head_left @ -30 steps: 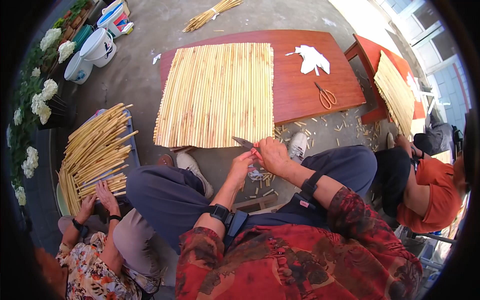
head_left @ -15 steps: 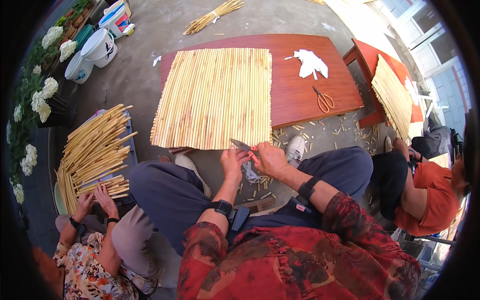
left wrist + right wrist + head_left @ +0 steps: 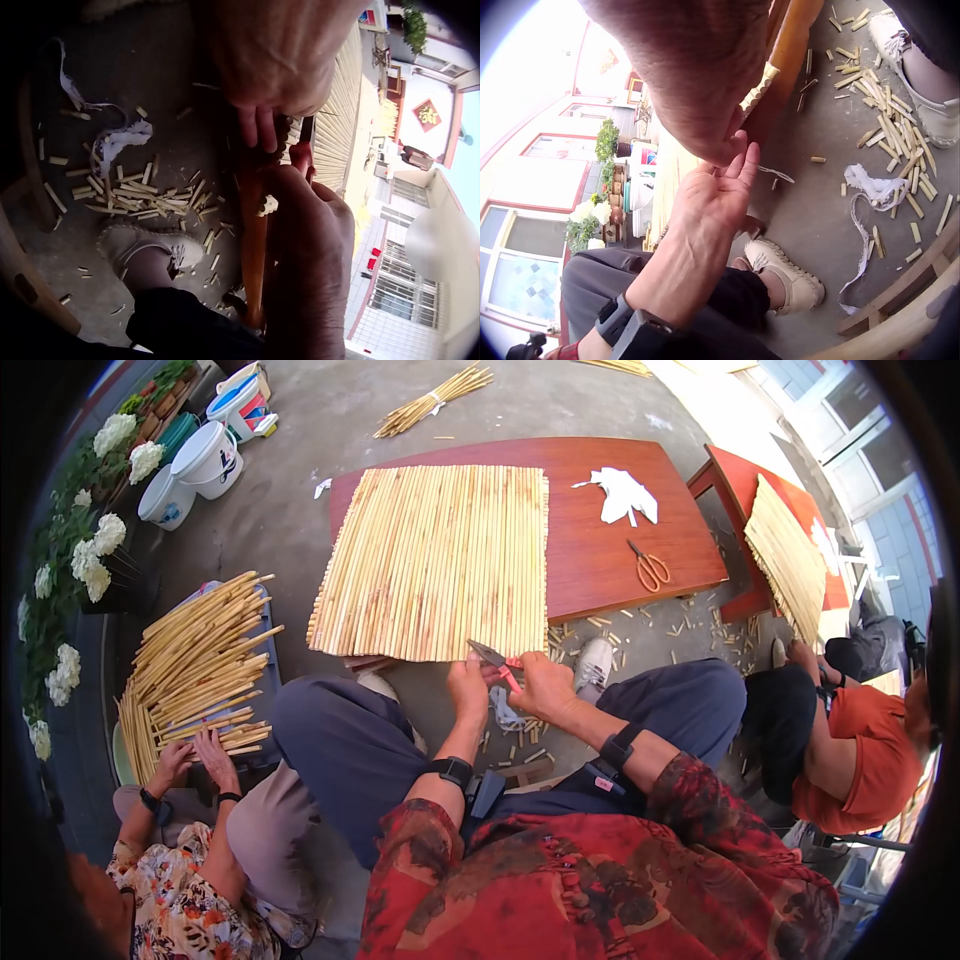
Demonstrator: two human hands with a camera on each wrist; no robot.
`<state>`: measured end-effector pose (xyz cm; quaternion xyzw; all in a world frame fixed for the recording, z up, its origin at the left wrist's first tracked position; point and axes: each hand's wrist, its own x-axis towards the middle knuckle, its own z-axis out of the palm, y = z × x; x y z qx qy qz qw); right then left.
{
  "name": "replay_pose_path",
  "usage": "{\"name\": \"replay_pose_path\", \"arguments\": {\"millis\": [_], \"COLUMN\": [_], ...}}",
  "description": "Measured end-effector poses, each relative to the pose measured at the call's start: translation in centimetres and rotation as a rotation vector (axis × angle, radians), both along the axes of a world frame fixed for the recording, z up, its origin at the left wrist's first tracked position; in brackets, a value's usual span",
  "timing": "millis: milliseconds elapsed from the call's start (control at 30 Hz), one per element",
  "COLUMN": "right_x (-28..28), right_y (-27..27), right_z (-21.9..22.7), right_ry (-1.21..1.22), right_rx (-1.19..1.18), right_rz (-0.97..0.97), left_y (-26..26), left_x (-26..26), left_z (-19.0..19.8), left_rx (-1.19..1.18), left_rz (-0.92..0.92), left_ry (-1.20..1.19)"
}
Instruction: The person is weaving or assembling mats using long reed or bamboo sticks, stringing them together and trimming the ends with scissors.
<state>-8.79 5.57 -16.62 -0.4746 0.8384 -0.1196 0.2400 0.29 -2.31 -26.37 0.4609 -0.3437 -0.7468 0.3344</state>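
At the near edge of the reed mat (image 3: 430, 560), my right hand (image 3: 545, 688) grips a cutting tool with red handles (image 3: 510, 677) and dark, pointed blades (image 3: 487, 653). Just left of it is my left hand (image 3: 468, 688), thumb up at the mat's edge beside the blade tip, other fingers stretched below the tool. In the right wrist view my left hand (image 3: 711, 206) lies palm up with extended fingers; my right hand (image 3: 690, 82) hides its thumb. The left wrist view shows a red handle (image 3: 301, 159) in my right hand (image 3: 311, 232).
On the red table (image 3: 600, 450) lie scissors (image 3: 650, 567) and white material (image 3: 627, 497). Cut reed pieces (image 3: 150, 195) litter the floor. At left, another person's hands (image 3: 205, 755) touch loose reeds (image 3: 205, 650); a person in orange (image 3: 860, 750) sits at right.
My hands and the tool have moved from in front of the mat to its near edge. My left hand has shifted from beside the handles to beside the blades.
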Motion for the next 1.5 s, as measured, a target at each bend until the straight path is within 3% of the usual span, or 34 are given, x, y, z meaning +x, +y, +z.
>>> {"name": "replay_pose_path", "arguments": {"millis": [67, 133, 233, 467, 633, 833, 900, 967, 1033, 1100, 1300, 1500], "right_x": [0.4, -0.1, -0.8, -6.2, -10.2, -15.4, -17.4, -19.0, -19.9, -20.9, -22.2, -21.1], "right_y": [0.2, -0.4, -1.9, 1.0, 1.8, 1.6, 1.4, 1.2, 1.4, 1.0, 1.1, 0.8], "right_z": [0.5, 2.2, 5.4, 7.8, 7.2, 4.2, 2.3, 0.8, -0.7, -1.8, -4.3, -4.5], "right_ry": [0.002, 0.014, 0.007, -0.116, -0.287, -0.413, -0.373, -0.177, -0.174, 0.022, 0.275, 0.493], "right_rx": [-0.103, -0.198, -0.391, -0.070, -0.072, -0.072, -0.046, -0.030, -0.115, -0.034, 0.152, 0.143], "right_rz": [0.014, 0.040, -0.088, -0.120, -0.135, -0.323, -0.362, -0.438, -0.457, -0.519, -0.505, -0.498], "left_y": [-0.2, -0.8, -0.8, -1.1, -1.0, -1.1, -1.4, -1.5, -1.7, -1.6, -1.6, -1.9], "left_x": [0.1, 0.2, 0.7, 1.8, 3.0, 3.0, 2.8, 2.8, 2.7, 2.5, 2.5, 2.2], "left_z": [0.1, -0.2, -0.2, -0.1, 1.4, 1.1, 0.8, 0.2, -0.5, -0.9, -1.4, 0.2], "left_rx": [-0.022, 0.105, 0.117, 0.231, 0.288, 0.327, 0.347, 0.369, 0.388, 0.391, 0.329, 0.314], "left_rz": [0.009, 0.027, -0.050, -0.061, -0.093, -0.055, -0.018, 0.023, 0.032, 0.057, 0.043, 0.085], "left_ry": [0.002, 0.005, -0.053, 0.055, -0.130, -0.124, -0.079, -0.036, 0.101, 0.118, 0.208, 0.284]}}
